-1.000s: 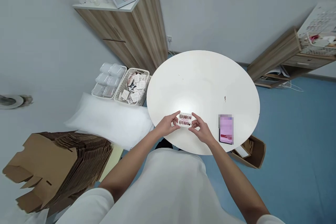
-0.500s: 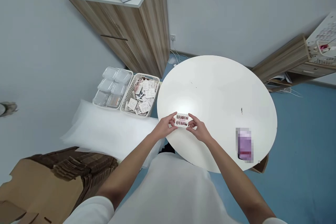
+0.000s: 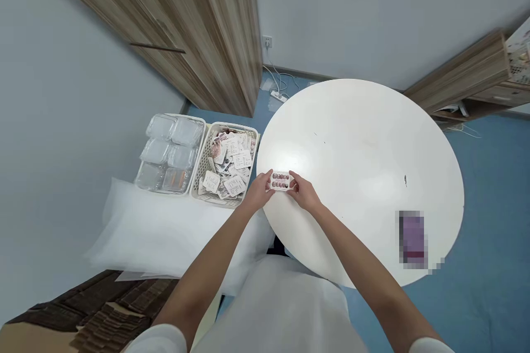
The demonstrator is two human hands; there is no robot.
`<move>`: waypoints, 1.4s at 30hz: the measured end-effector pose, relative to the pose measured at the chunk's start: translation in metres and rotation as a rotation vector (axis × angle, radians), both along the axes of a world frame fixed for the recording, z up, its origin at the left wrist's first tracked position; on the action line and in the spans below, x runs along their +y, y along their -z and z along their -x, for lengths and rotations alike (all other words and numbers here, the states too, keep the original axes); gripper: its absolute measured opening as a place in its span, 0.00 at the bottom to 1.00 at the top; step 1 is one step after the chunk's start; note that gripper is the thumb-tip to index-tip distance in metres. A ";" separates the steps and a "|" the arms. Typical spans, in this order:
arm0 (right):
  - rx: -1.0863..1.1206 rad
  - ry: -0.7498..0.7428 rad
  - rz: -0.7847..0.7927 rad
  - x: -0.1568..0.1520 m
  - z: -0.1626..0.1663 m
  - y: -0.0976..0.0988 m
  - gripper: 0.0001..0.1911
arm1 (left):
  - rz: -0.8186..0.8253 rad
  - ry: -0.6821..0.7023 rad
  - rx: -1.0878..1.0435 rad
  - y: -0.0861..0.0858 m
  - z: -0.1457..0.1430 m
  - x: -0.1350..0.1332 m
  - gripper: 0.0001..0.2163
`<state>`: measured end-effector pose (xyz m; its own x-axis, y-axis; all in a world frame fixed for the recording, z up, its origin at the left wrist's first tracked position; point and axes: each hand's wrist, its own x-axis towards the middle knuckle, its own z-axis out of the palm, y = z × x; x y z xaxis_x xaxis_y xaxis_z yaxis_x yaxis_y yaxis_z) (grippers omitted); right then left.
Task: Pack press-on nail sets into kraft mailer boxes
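Between my two hands is a small white card of press-on nails (image 3: 280,181), with two rows of reddish-brown patterned nails facing up. My left hand (image 3: 260,190) pinches its left edge between thumb and fingers. On the right edge, my right hand (image 3: 304,190) grips it the same way. Both hands are over the left part of the round white table (image 3: 360,138). Whether the card touches the tabletop I cannot tell.
Left of the table stand a white basket (image 3: 253,146) of loose printed cards and a basket (image 3: 202,140) of clear plastic boxes. White packing sheets (image 3: 165,231) lie before them, with brown cardboard (image 3: 124,309) nearer. A pixelated purple object (image 3: 413,240) is on the table's right.
My view has tilted down and shifted left, so the baskets look larger and the cabinet top is mostly out of view. Both hands keep hold of the press-on nail card.
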<state>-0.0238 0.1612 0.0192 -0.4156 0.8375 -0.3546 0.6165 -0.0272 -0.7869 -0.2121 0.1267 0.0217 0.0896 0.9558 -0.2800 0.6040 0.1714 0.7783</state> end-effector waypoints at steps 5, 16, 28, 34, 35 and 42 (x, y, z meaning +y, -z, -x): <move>-0.103 0.005 0.060 0.014 0.018 0.013 0.33 | 0.080 -0.045 0.133 0.011 -0.002 0.013 0.30; -0.239 -0.019 0.005 0.011 0.031 0.023 0.34 | 0.168 -0.014 0.334 0.013 -0.010 0.008 0.31; 0.233 0.457 0.242 -0.012 0.035 0.026 0.31 | 0.096 -0.278 -0.025 0.022 -0.010 -0.005 0.29; 0.229 0.475 0.253 -0.011 0.037 0.025 0.31 | 0.066 -0.281 -0.022 0.023 -0.011 -0.007 0.29; 0.227 0.473 0.251 -0.011 0.037 0.024 0.31 | 0.063 -0.276 -0.014 0.024 -0.011 -0.007 0.29; 0.204 0.448 0.231 -0.009 0.036 0.021 0.31 | 0.046 -0.228 0.095 0.021 -0.009 -0.006 0.28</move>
<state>-0.0603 0.1520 -0.0021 -0.1154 0.8583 -0.5000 0.3399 -0.4389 -0.8318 -0.2030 0.1205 0.0005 -0.1555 0.9345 -0.3202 0.6155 0.3452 0.7085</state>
